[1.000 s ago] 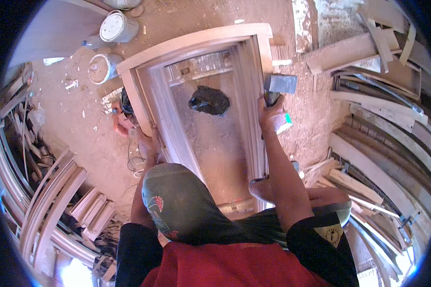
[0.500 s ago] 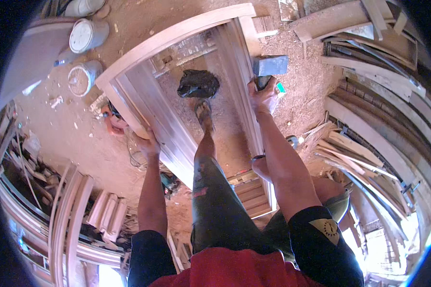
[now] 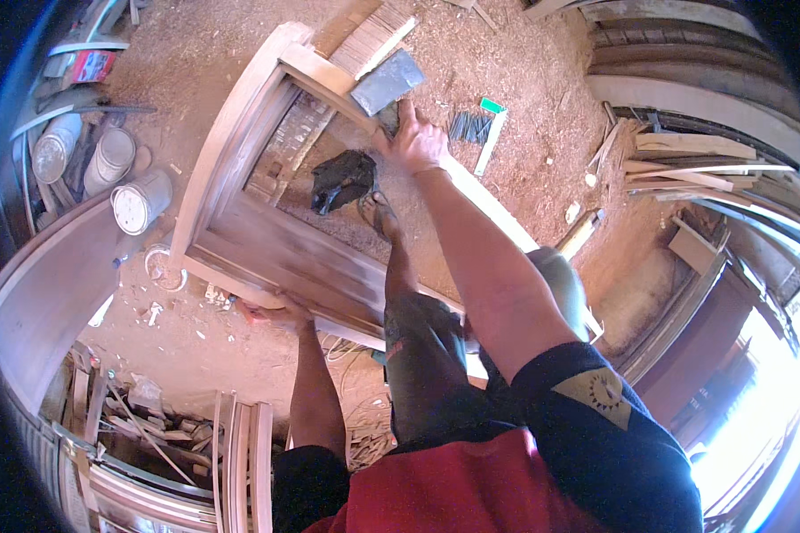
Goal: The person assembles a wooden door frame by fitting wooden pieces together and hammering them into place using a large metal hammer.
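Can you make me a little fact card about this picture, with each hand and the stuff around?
Main thing: wooden frame with one curved side
Left hand: at the frame's left edge
Right hand: at the frame's right side, beside a grey block; its grip is hard to tell
Inside the frame's opening: black bundle, with a bare foot next to it
Off to the left: white bucket, among other buckets
Ground: brown, scattered with small bits

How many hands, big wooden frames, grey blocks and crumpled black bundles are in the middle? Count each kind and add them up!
Hands: 2 (left hand, right hand)
Wooden frame: 1
Grey block: 1
Black bundle: 1
Total: 5
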`<state>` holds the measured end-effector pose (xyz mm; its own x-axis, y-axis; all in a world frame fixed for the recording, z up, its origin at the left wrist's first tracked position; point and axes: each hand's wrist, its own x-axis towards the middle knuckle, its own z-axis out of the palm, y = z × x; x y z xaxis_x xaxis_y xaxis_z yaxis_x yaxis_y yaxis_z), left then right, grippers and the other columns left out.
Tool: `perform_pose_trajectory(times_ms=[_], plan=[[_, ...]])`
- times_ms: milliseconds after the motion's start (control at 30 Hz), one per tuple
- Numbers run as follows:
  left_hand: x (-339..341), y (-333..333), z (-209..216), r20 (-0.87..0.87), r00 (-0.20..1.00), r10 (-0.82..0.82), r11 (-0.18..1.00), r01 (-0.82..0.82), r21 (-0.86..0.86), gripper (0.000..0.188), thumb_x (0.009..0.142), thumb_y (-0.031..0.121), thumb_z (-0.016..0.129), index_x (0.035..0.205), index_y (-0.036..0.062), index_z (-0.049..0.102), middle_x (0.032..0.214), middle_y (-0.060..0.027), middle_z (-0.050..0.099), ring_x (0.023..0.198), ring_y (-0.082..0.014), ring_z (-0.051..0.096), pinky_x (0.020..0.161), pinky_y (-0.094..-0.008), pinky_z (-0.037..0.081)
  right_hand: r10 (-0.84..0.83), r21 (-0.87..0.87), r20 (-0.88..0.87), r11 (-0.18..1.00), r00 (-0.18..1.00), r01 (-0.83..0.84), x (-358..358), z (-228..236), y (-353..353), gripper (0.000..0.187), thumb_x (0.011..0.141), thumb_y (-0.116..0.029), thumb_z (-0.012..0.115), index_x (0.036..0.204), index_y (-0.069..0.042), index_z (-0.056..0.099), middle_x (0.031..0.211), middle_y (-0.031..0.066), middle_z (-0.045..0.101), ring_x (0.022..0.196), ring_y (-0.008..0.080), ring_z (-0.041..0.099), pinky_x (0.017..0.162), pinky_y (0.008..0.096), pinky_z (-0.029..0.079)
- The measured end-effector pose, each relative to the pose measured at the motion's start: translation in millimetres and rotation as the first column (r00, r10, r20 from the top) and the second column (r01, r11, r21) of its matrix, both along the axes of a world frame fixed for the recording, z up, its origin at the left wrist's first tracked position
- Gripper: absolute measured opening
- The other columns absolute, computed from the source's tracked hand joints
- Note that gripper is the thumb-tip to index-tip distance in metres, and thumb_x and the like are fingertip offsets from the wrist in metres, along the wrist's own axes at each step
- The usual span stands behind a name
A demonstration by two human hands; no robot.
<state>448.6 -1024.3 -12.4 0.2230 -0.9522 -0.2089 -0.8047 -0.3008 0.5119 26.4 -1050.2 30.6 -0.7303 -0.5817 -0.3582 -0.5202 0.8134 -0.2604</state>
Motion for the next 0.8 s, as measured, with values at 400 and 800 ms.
perform_pose_trajectory(times_ms=[400, 800], plan=[[45.5, 0.9, -32.9, 0.207, 0.975, -0.079, 0.995, 0.091, -0.050, 0.073, 0.093, 0.052, 0.063, 0.130, -0.0081, 0.046, 0.120, -0.0317, 0.053, 0.108, -0.0452, 0.056, 0.092, -0.0530, 0.048, 0.128, -0.212, -0.070, 0.967, 0.989, -0.140, 0.8, -8.9, 25.5, 0.061, 0.091, -0.039, 0.067, 0.142, -0.012, 0.047, 0.132, 0.0118, 0.062, 0.104, 0.0313, 0.070, 0.082, 0.0463, 0.058], [-180.9, -70.5, -2.6, -0.271, 0.891, -0.364, 0.928, 0.322, -0.189, 0.032, 0.101, 0.026, 0.056, 0.121, 0.0004, 0.054, 0.104, -0.0102, 0.057, 0.093, -0.0233, 0.055, 0.086, -0.0372, 0.046, 0.011, -0.300, 0.467, 0.942, 0.884, 0.147, -76.4, 16.2, 67.5, 0.064, 0.089, -0.049, 0.070, 0.133, -0.005, 0.056, 0.109, 0.0151, 0.071, 0.093, 0.0275, 0.072, 0.075, 0.0419, 0.060]])
